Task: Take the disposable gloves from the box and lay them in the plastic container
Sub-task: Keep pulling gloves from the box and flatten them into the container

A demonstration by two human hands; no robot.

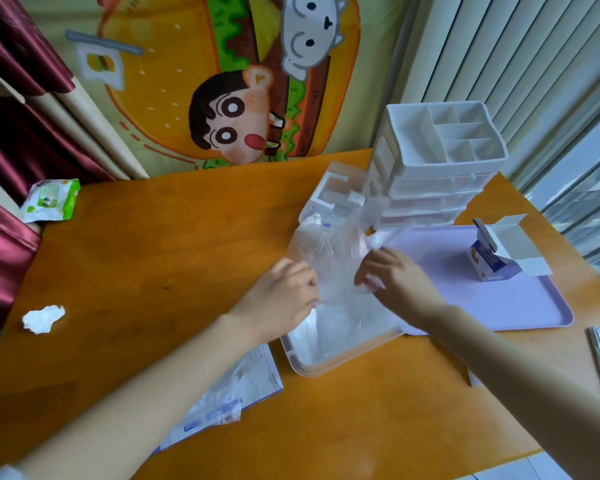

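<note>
One clear rectangular plastic container point(303, 368), one opened blue-white cardboard box point(496, 263); left hand point(284, 292) and right hand point(400, 277), fingers curled, pinch filmy transparent gloves point(328, 249).

head-worn view, angled down, close over table point(153, 258)

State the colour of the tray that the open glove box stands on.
Pale lilac. The tray shows best in the head view, the only view.

Bright soft daylight from the window point(581, 206) at right, faint shadows, edges bowed, gloves point(326, 252) motion-blurred.
</note>
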